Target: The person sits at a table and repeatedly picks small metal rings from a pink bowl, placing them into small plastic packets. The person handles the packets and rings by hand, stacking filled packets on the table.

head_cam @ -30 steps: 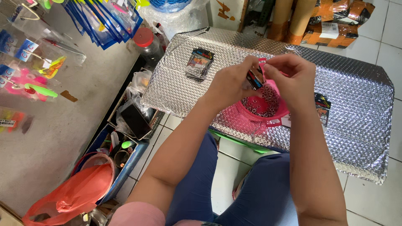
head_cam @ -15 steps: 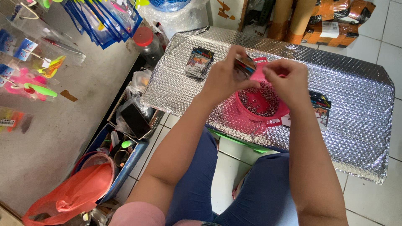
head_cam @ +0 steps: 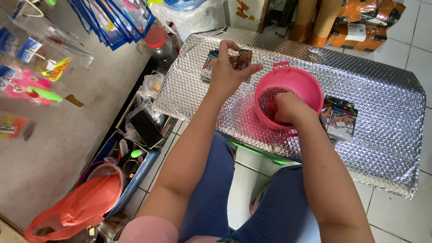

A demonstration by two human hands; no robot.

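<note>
Your hands have split apart since the earlier frame. Left hand moved left, fingers clamped on a small dark glossy packet held above the silver bubble-foil worktop. Right hand dropped into the round pink plastic bucket; fingers hidden inside, can't tell if they grip anything. More dark packets lie stacked just right of the bucket, another pile far left beside your left hand.

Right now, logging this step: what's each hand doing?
Left hand: shut on a small packet.
Right hand: inside the pink basket; grip cannot be told.
</note>
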